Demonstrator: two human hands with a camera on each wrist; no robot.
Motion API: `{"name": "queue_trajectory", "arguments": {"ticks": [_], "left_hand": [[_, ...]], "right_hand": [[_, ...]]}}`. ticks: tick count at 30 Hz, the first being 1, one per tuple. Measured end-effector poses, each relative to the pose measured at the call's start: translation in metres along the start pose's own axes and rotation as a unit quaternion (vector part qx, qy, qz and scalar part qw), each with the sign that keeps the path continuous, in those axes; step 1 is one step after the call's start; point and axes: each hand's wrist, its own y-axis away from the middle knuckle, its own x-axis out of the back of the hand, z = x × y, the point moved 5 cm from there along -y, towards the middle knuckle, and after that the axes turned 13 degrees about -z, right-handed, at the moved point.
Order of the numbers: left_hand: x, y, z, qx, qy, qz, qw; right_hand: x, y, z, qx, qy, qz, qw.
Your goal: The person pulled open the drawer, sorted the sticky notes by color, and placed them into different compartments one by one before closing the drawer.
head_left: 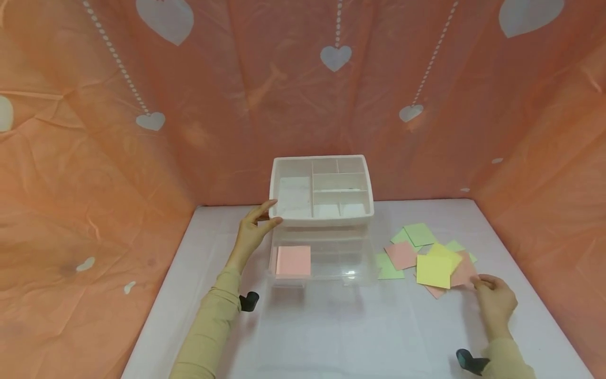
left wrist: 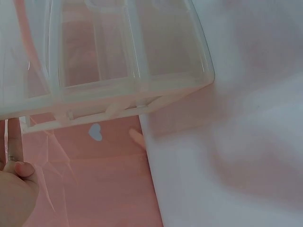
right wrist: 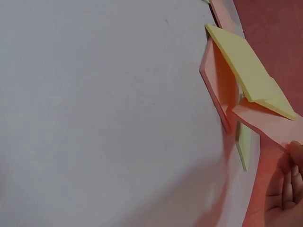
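Clearly, right hand (head_left: pixel 496 304) pinches pink note (head_left: pixel 464 271); left hand (head_left: pixel 250 234), uncurled, touches organizer (head_left: pixel 326 221); head view alone shows 6 compartments (head_left: pixel 294 195).

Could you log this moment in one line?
Left hand: touching white tray | Right hand: pinching pink note | Clear drawer: holding pink paper

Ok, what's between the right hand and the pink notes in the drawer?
The head view shows loose coloured notes, then the bare right part of the clear drawer.

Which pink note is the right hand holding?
The pink note jutting right of the yellow notes; only this one is pinched by the right hand.
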Motion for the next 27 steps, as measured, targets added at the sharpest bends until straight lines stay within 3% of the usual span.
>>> {"name": "queue_trajectory", "arguments": {"ticks": [3, 7, 12, 14, 16, 22, 25, 27], "left_hand": [[0.001, -0.003, -0.009, -0.004, 0.002, 0.003, 1.0], [0.002, -0.002, -0.009, -0.001, 0.006, 0.003, 1.0], [0.002, -0.003, -0.01, 0.0, 0.006, 0.003, 1.0], [0.001, -0.004, -0.01, -0.002, 0.006, 0.004, 1.0], [0.001, -0.004, -0.011, -0.002, 0.007, 0.005, 1.0], [0.001, -0.004, -0.011, 0.002, 0.011, 0.007, 0.9999], [0.0, -0.003, -0.012, 0.003, 0.012, 0.007, 0.9999], [0.0, -0.004, -0.012, -0.001, 0.014, 0.008, 0.9999]], "right_hand": [[0.009, 0.0, 0.003, -0.009, -0.083, 0.023, 0.9962], [0.018, -0.006, 0.012, 0.0, -0.204, 0.047, 0.9779], [0.021, -0.045, 0.053, 0.044, -0.298, 0.054, 0.952], [0.02, -0.056, 0.061, 0.065, -0.334, 0.048, 0.9391], [0.02, -0.05, 0.048, 0.075, -0.363, 0.037, 0.9282], [0.02, 0.005, -0.041, 0.048, -0.412, -0.002, 0.9101], [0.016, 0.014, -0.064, 0.072, -0.427, -0.019, 0.9014], [0.011, 0.006, -0.063, 0.127, -0.44, -0.042, 0.8878]]}}
